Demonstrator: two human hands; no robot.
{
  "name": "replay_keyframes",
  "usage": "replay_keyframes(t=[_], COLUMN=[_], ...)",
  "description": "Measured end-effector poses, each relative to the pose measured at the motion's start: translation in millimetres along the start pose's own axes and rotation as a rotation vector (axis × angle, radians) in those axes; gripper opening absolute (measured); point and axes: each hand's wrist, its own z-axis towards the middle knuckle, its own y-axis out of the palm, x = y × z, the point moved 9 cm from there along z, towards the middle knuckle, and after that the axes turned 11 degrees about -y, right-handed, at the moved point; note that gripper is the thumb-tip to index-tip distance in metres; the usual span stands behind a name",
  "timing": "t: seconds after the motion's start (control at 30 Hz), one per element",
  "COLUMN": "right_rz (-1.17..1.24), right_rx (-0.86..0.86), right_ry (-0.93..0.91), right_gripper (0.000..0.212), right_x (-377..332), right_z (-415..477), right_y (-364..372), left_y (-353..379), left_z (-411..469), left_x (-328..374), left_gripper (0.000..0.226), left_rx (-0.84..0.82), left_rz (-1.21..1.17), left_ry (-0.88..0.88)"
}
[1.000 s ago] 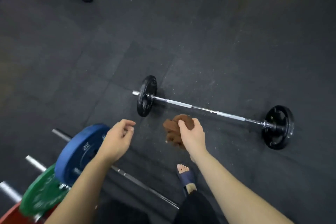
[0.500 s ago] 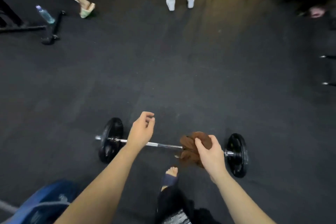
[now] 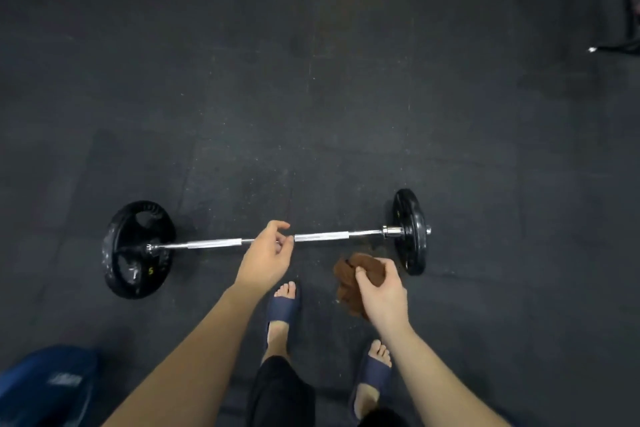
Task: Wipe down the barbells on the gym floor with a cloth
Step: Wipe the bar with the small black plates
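Blue bumper plate [image 3: 45,388] sits blurry in the near left corner, and two feet in navy slides [image 3: 282,308] stand on the black rubber floor [image 3: 311,80]. Then the right hand [image 3: 384,291] has a brown cloth [image 3: 353,284] bunched in its fingers, just short of the barbell [image 3: 322,236]. Empty left hand [image 3: 266,260], fingers loosely curled, is over the bar's middle; can't tell if it touches. Barbell lies flat on the floor, black plates on both ends. Dark metal legs [image 3: 620,17] far right.

My left hand [image 3: 266,258] is held out forward, fingers loosely curled, holding nothing. My right hand [image 3: 382,291] grips the bunched brown cloth [image 3: 349,288].
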Motion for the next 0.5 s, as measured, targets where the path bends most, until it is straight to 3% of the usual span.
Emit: replay_keyframes(t=[0.23, 0.37, 0.5], right_rz=[0.109, 0.174, 0.146], right_rx=[0.081, 0.147, 0.173], right_ry=[0.091, 0.106, 0.109], right_gripper=[0.022, 0.019, 0.015], right_x=[154, 229, 281], right_z=[61, 98, 121], right_y=[8, 37, 69], left_y=[157, 233, 273], left_z=[56, 111, 166], left_x=[-71, -94, -116], left_gripper=[0.024, 0.029, 0.032], left_rx=[-0.101, -0.142, -0.056], left_rz=[0.12, 0.198, 0.295], left_ry=[-0.02, 0.083, 0.212])
